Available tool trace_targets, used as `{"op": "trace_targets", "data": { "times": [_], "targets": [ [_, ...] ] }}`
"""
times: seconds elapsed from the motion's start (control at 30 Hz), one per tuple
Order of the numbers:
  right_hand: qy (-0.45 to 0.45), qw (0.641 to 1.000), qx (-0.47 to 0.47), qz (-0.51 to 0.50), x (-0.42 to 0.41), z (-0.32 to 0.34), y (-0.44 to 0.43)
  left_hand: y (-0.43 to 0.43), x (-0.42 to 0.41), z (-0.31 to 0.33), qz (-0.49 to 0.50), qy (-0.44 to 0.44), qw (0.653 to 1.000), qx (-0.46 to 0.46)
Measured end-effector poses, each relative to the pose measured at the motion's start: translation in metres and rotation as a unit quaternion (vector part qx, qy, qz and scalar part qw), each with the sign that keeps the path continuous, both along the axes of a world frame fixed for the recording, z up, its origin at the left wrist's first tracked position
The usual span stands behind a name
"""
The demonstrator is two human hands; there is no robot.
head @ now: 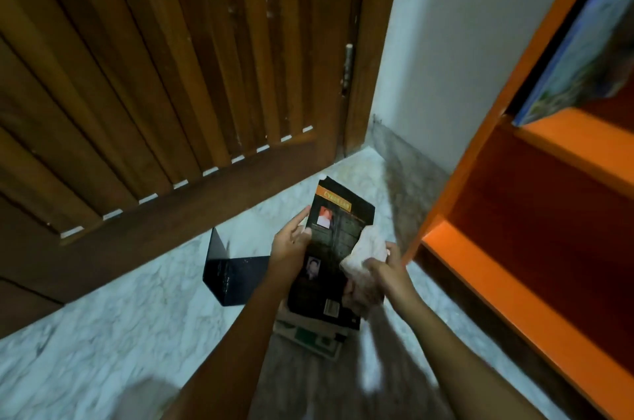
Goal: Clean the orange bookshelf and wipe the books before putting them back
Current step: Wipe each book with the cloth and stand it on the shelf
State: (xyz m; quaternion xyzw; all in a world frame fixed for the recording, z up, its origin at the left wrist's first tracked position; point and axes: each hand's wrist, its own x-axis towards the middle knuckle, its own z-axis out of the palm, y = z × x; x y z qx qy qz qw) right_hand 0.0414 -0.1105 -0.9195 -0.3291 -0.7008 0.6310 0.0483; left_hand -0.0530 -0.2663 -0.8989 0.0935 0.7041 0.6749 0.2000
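My left hand point(291, 241) grips the left edge of a black book point(331, 248) with an orange band near its top, held tilted above the floor. My right hand point(384, 268) holds a crumpled white cloth point(365, 258) pressed against the book's right side. Under the book lies a small stack of books point(308, 337) on the floor, the top one white with green. The orange bookshelf point(497, 265) stands at the right, its lower shelves bare and dark red inside.
A black metal bookend point(230, 275) stands on the marble floor point(120, 333) left of my hands. A colourful book point(579, 52) leans on an upper shelf. A brown wooden door point(154, 76) fills the left and back; a white wall point(446, 42) meets it at the corner.
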Motion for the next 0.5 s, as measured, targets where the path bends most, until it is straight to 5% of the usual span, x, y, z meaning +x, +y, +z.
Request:
{"op": "trace_targets", "data": {
  "times": [0.27, 0.5],
  "targets": [
    [0.21, 0.961, 0.167, -0.069, 0.017, 0.117, 0.026, 0.019, 0.036, 0.116, -0.011, 0.025, 0.989, 0.148],
    [0.272, 0.893, 0.348, -0.09, 0.017, 0.233, 0.012, 0.035, 0.081, 0.186, -0.047, 0.105, 0.978, 0.176]
  ]
}}
